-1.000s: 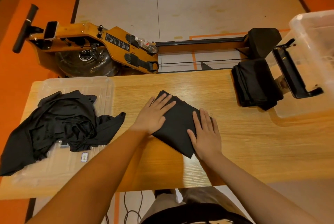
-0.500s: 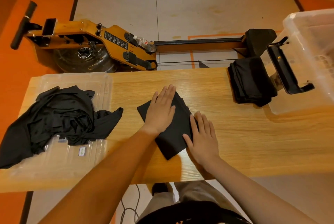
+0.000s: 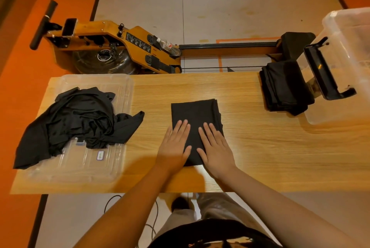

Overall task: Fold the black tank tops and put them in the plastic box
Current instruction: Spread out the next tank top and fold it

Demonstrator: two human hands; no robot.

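A folded black tank top [image 3: 195, 115] is lying in the middle of the desk [image 3: 260, 147]. The left hand [image 3: 175, 143] and the right hand [image 3: 215, 147] are pressing flat on its near half, side by side, fingers straight and holding nothing. A messy pile of tank tops [image 3: 80, 119] is sitting on a clear lid [image 3: 90, 167] at the left edge. A folded stack [image 3: 284, 89] is leaning against the plastic box [image 3: 350, 57] at the far right corner.

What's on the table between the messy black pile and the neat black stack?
Head view: a folded tank top, left hand and right hand flat on it.
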